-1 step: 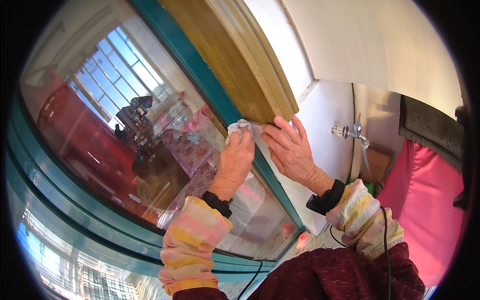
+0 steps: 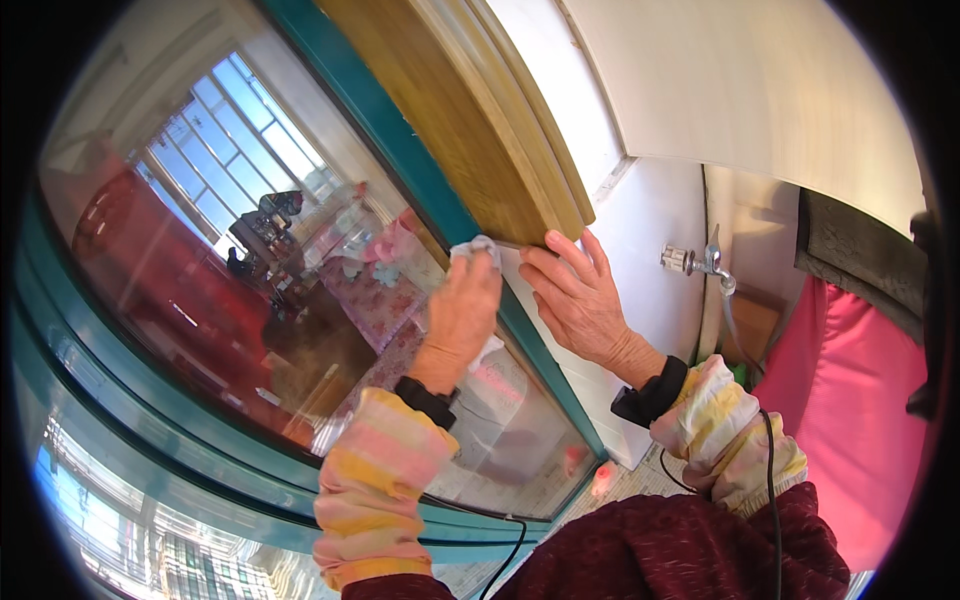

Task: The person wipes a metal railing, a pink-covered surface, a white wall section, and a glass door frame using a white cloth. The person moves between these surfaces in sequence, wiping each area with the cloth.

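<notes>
My left hand [image 2: 466, 312] pinches a crumpled white cloth [image 2: 478, 247], its fingers closed and slightly blurred. The cloth presses on the green frame [image 2: 437, 190] of a glass pane, close to the lower end of a brown wooden trim [image 2: 490, 140]. My right hand [image 2: 580, 305] is open, its fingertips resting against the bottom end of that trim and its palm over the white wall surface. Broad panes of glass [image 2: 330, 300] lie left of my left hand and show reflections of a barred window.
A metal tap [image 2: 712, 262] with a hose sticks out from the wall on the right. Beyond it hangs a pink cloth [image 2: 840, 400] below a dark padded piece [image 2: 862, 255]. A pale panel [image 2: 750, 80] spans the upper right. A black cable [image 2: 772, 490] runs over my right sleeve.
My left hand has shifted slightly to the left with the cloth. The right hand stays in place on the trim.
</notes>
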`<state>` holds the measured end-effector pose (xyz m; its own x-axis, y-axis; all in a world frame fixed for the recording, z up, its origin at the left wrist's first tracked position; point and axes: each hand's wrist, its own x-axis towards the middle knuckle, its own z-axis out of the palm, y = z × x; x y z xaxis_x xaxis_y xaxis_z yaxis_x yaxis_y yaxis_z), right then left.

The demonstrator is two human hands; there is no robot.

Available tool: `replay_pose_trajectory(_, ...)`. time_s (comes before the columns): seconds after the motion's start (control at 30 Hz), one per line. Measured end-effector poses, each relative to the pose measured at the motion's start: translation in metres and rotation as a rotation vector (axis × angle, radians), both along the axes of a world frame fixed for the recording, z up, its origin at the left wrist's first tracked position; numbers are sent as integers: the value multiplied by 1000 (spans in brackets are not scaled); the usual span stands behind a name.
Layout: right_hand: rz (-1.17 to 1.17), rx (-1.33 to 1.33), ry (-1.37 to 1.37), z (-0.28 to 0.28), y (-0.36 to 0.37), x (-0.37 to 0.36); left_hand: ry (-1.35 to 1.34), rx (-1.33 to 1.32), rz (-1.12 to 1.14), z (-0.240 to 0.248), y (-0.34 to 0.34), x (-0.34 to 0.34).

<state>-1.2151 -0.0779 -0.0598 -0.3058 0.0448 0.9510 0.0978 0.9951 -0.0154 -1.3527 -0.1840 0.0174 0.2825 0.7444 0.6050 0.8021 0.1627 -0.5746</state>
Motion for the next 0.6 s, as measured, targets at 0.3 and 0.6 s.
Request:
replay_pose_trajectory(0.3,-14,-18,11,-1,-1,-6,61,307,23,86,16,-24)
replay_pose_trajectory(0.6,-23,-36,2,0,-2,-3,-418,49,178,-124,16,-10)
